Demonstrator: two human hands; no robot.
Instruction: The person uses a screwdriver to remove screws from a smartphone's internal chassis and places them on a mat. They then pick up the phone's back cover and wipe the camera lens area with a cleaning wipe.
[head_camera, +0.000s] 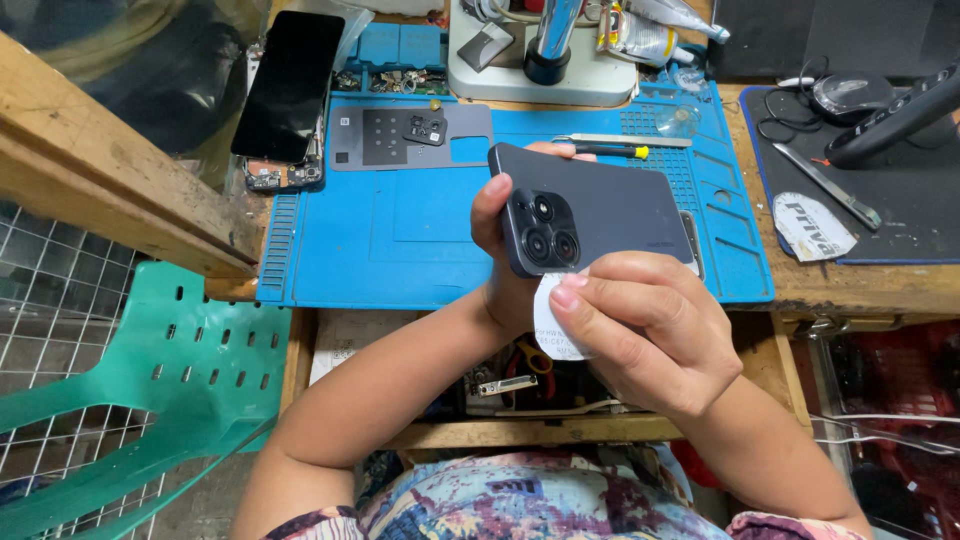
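Right hand (650, 330) nearest, curled, fingertips pinching a small white pad or cloth (552, 320) against the lower edge of the phone. Left hand (500, 250) just beyond, wrapped round the dark grey phone (600, 210) from beneath, thumb lying along its near-left edge beside the camera block, fingertips showing over the far edge. Phone held back-side up, tilted, above the front part of the blue work mat (400, 240), three lenses facing the camera. Below the hands, an open wooden drawer (520, 390) with red-handled pliers and small metal parts inside. Off to the left, a green plastic chair (150, 380) next to a wire grid.

Farther out on the mat: a grey back-cover panel (400, 135) with a small camera frame resting on it, and a yellow-tipped screwdriver (600, 150) beside a slim metal tool, just past the phone. At the mat's far left, another phone (290, 85), its black screen lifted off its body and leaning. At the far edge, the white base of a microscope stand (540, 75), with a crumpled tube alongside. To the right, a black mat (900, 200) carrying tweezers, cables and a round white sticker.
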